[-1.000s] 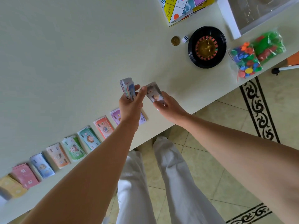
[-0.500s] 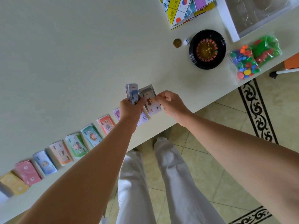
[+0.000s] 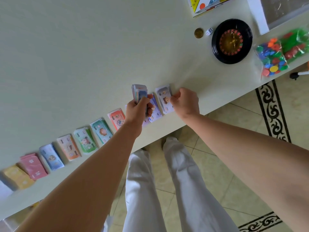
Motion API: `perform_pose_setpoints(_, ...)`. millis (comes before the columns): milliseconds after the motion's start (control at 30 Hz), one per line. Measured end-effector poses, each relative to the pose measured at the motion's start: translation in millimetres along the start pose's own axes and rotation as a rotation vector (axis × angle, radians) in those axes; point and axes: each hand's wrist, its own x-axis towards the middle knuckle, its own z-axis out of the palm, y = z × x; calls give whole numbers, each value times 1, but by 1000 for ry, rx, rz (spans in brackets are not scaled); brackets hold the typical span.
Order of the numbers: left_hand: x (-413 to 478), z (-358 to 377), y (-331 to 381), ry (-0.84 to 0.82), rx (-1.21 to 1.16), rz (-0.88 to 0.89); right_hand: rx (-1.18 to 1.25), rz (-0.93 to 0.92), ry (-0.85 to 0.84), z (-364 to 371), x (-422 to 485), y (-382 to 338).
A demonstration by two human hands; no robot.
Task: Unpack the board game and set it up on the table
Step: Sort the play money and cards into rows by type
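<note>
A: What has the left hand (image 3: 138, 109) got?

B: A thick stack of play money (image 3: 139, 92), stood on edge above the tabletop (image 3: 83, 56), fingers wrapped round its lower half and the thumb across the front.

A: And the right hand (image 3: 185, 101)?

B: Curled, pinching 1 grey bill (image 3: 164, 99) by its right edge between thumb and fingertips. The bill is at the near edge of the tabletop, just right of the purple pile (image 3: 154, 109). I cannot tell whether it lies flat.

A: Where is the rest of the money?

B: In a row along the near edge, running left from the purple pile: a red pile (image 3: 117, 118), a teal pile (image 3: 101, 130), a green pile (image 3: 85, 141), an orange pile (image 3: 68, 148), a blue pile (image 3: 51, 156), a pink pile (image 3: 33, 164) and a yellow pile (image 3: 16, 176) (the last 2 overlap a little).

A: Other game parts?

B: Far right, well apart from the hands: a black roulette wheel (image 3: 232, 41), with a white die (image 3: 209, 31) and a brass coin (image 3: 198, 33) just to its left. Right of the wheel lie 2 clear bags, the bag of mixed chips (image 3: 274, 59) and the bag of green and red pieces (image 3: 296, 42), touching each other. The game board (image 3: 205, 4) and the open box (image 3: 257, 15) sit at the top edge, both cut off.
</note>
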Motion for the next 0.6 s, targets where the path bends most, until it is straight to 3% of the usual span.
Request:
perform_pose_setpoints(133, -9, -7, 3, -41, -30, -32, -143, 0, 55, 3, -1, -5)
perform_pose_setpoints(200, -14, -11, 6, -78, 2, -31, -107, -12, 79, -1, -1, -8)
perform_pose_setpoints(267, -18, -16, 9, -136, 61, -28, 5, -137, 42, -5, -3, -14)
perform_pose_setpoints(433, -39, -28, 13, -246, 309, -109, 349, -323, -297, -13, -29, -61)
perform_pose_setpoints(533, -54, -43, 10, -250, 325, -111, 289, -338, -566, -8, -49, -90)
perform_pose_setpoints(600, -58, -48, 7, -253, 257, -114, 225, -349, -607, -6, -56, -99)
